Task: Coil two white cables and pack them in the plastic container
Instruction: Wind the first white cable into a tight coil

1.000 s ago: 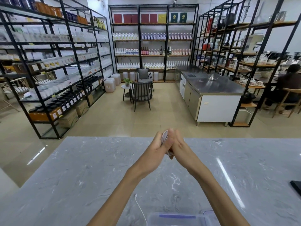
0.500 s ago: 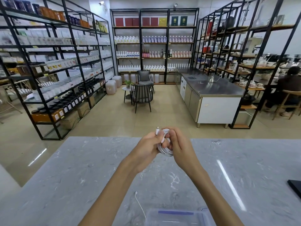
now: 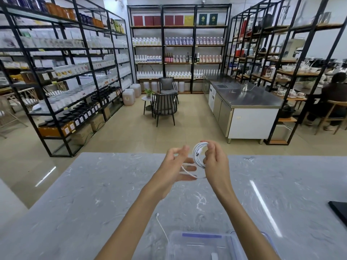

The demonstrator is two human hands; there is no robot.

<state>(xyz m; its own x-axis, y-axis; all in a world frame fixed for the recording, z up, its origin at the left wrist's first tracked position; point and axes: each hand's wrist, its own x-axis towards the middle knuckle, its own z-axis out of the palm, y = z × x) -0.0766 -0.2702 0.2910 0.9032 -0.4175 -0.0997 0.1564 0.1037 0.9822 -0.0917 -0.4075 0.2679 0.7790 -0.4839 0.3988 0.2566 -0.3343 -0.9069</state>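
Above the far middle of a grey marbled stone table, a person's two bare hands are raised with a thin white charging cable wound into a small round coil between them. The right hand grips the coil, thumb and curled fingers pinching its right side so the loops stand upright, facing left. The left hand sits just left of the coil with its fingers spread and nearly straight. The coil's loose tail sags from the bottom of the loops and runs across those fingers. Motion blur hides whether any finger pinches it.

This looks like the end of coiling the first cable: most of its length is wound, and only the short tail is free. The next move likely calls for the left hand to catch that tail and wrap or tuck it around the loops while the right hand keeps them from springing apart.

A second thin white cable lies uncoiled on the table, near the person and left of centre, apart from both hands. Its far end lies free on the stone, and it runs toward a clear rectangular plastic container with a blue strip at the near edge, under the forearms.
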